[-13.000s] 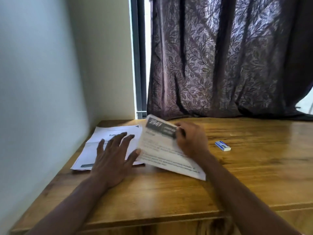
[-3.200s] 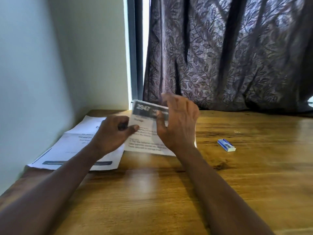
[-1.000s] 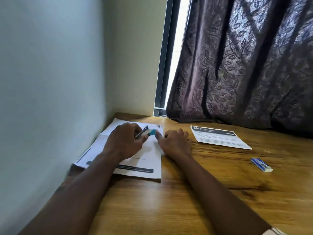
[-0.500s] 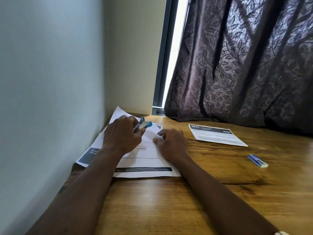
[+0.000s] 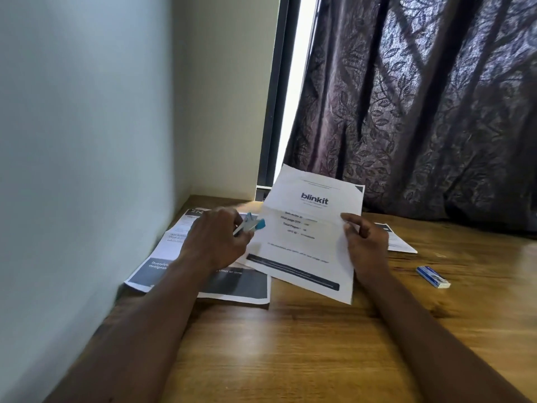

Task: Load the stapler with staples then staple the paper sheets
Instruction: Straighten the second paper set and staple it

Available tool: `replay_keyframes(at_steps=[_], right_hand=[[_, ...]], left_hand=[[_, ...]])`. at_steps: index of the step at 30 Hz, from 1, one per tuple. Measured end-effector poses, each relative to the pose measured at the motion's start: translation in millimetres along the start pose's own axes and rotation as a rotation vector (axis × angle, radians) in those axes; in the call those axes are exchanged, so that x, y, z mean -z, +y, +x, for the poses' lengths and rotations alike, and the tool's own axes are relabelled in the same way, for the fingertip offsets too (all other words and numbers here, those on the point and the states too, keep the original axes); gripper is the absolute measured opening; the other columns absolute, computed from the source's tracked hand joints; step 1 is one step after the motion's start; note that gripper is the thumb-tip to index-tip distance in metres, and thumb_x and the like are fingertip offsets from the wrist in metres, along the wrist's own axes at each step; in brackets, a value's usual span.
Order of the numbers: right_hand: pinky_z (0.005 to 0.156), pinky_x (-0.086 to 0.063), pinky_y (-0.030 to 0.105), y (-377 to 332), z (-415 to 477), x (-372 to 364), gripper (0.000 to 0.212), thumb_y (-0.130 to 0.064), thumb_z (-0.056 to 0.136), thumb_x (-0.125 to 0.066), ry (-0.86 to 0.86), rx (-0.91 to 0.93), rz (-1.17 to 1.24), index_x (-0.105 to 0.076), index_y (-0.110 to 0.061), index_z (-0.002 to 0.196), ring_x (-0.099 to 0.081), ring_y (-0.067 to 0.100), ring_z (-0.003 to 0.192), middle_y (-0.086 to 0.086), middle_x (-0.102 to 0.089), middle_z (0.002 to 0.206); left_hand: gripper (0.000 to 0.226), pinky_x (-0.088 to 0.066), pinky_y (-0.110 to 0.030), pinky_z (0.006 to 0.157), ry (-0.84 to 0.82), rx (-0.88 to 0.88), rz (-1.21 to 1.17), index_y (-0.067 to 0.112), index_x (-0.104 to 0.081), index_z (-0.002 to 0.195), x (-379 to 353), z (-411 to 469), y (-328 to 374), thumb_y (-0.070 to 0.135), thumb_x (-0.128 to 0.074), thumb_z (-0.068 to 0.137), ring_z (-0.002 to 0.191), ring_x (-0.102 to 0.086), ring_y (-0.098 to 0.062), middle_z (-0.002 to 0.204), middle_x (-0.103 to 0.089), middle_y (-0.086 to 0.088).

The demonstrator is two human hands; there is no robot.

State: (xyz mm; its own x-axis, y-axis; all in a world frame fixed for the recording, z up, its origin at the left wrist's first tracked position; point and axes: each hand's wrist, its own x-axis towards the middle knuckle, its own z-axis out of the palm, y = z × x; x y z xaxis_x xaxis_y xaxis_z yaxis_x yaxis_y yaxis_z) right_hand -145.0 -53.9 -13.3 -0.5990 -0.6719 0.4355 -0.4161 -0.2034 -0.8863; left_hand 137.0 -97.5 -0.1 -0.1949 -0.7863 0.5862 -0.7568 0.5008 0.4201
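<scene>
Nearest to us is the wooden table (image 5: 290, 350), with both forearms reaching forward over it. A little further in, the left hand (image 5: 216, 241) has its fingers curled round a small blue-and-white stapler (image 5: 253, 225). The stapler's blue end pokes out past the knuckles to the right. That end sits right at the left edge of the raised sheet (image 5: 308, 248); we cannot tell whether it touches the paper.

The right hand (image 5: 364, 242) pinches the sheet's right edge, thumb on the printed face and fingers curled behind. The sheet is held up off the table, tilted back, with the "blinkit" heading at the top.

Under the left hand and wrist, more printed sheets (image 5: 235, 286) lie flat against the left wall. To the right of the right hand, well apart from it, a small blue staple box (image 5: 433, 277) rests on the wood. Beyond that hand another sheet (image 5: 402, 244) lies flat. At the back hangs a dark patterned curtain (image 5: 421, 112).
</scene>
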Motion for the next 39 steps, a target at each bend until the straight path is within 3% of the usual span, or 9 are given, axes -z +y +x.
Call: replay_keyframes(at_steps=[3,10,15,20,25,27,30,33,39], right_hand=[[0.069,-0.045,0.004,10.3,6.6,17.2,0.024,-0.003,0.098,-0.06,0.038,-0.061,0.132,-0.075,-0.02,0.107,-0.059,0.001,0.085,0.001,-0.069,0.114],[0.067,-0.058,0.023,3.6,10.1,26.5,0.028,-0.013,0.087,-0.077,-0.103,-0.191,0.437,-0.073,-0.015,0.115,-0.068,0.018,0.09,0.002,-0.073,0.107],[0.071,-0.063,0.031,-11.9,10.3,34.4,0.054,-0.003,0.078,-0.083,-0.182,-0.22,0.562,-0.067,-0.022,0.126,-0.07,0.022,0.094,0.003,-0.071,0.111],[0.057,-0.054,0.013,-20.7,12.9,41.6,0.053,-0.002,0.082,-0.079,-0.168,0.017,0.448,-0.064,-0.027,0.126,-0.071,0.0,0.07,-0.005,-0.075,0.088],[0.069,-0.06,0.022,-25.4,10.4,42.8,0.051,-0.011,0.085,-0.079,-0.217,0.189,0.237,-0.06,-0.045,0.118,-0.07,0.006,0.086,-0.002,-0.073,0.101],[0.082,-0.06,0.03,-25.2,9.4,40.8,0.05,-0.013,0.086,-0.079,-0.239,0.261,0.157,-0.061,-0.042,0.123,-0.067,0.008,0.099,-0.006,-0.07,0.109],[0.087,-0.05,0.014,-23.9,5.7,35.6,0.057,-0.021,0.085,-0.08,-0.215,0.392,0.016,-0.056,-0.045,0.13,-0.056,-0.007,0.106,-0.022,-0.06,0.111],[0.088,-0.051,0.027,-21.6,2.2,32.0,0.064,-0.028,0.085,-0.078,-0.154,0.503,-0.154,-0.047,-0.049,0.138,-0.05,-0.002,0.094,-0.016,-0.06,0.112],[0.083,-0.054,0.035,-28.4,-0.6,32.7,0.065,-0.032,0.087,-0.077,-0.051,0.64,-0.201,-0.044,-0.044,0.141,-0.052,0.003,0.096,-0.002,-0.061,0.116]], left_hand=[[0.029,-0.047,-0.032,0.071,-0.082,0.009,0.027,0.02,-0.076,0.098,-5.4,0.2,-1.4,0.046,-0.075,0.085,0.083,-0.063,-0.019,0.094,-0.074,0.002],[0.038,-0.039,-0.017,0.057,-0.234,0.07,0.062,0.025,-0.076,0.103,-10.2,-0.9,-6.0,0.057,-0.075,0.082,0.075,-0.059,0.0,0.089,-0.07,0.012],[0.051,-0.056,-0.036,0.081,-0.036,0.017,0.061,0.031,-0.066,0.122,-11.3,-6.0,4.0,0.064,-0.07,0.084,0.09,-0.063,-0.009,0.114,-0.067,0.011],[0.061,-0.051,-0.027,0.072,0.107,-0.142,-0.107,0.031,-0.057,0.136,-19.7,20.1,33.4,0.038,-0.083,0.081,0.071,-0.061,0.002,0.132,-0.062,0.002],[0.08,-0.061,-0.039,0.083,-0.014,-0.19,-0.145,0.037,-0.04,0.149,-41.8,42.5,52.4,0.028,-0.084,0.082,0.07,-0.062,-0.005,0.151,-0.047,0.001],[0.073,-0.062,-0.031,0.079,-0.03,-0.159,-0.262,0.039,-0.043,0.145,-52.7,43.9,52.5,0.024,-0.082,0.085,0.075,-0.068,-0.008,0.147,-0.051,0.006],[0.04,-0.057,-0.016,0.067,-0.076,-0.118,-0.343,0.028,-0.062,0.125,-64.8,43.2,47.3,0.024,-0.079,0.089,0.081,-0.073,-0.012,0.126,-0.067,0.008],[0.01,-0.058,-0.02,0.064,-0.009,-0.119,-0.377,0.019,-0.073,0.099,-64.3,40.4,46.3,0.02,-0.077,0.09,0.077,-0.073,-0.011,0.101,-0.073,0.011],[0.063,-0.06,-0.031,0.069,0.078,-0.276,-0.243,0.035,-0.054,0.137,-53.8,38.5,42.4,0.023,-0.083,0.083,0.064,-0.067,-0.006,0.134,-0.059,0.008]])
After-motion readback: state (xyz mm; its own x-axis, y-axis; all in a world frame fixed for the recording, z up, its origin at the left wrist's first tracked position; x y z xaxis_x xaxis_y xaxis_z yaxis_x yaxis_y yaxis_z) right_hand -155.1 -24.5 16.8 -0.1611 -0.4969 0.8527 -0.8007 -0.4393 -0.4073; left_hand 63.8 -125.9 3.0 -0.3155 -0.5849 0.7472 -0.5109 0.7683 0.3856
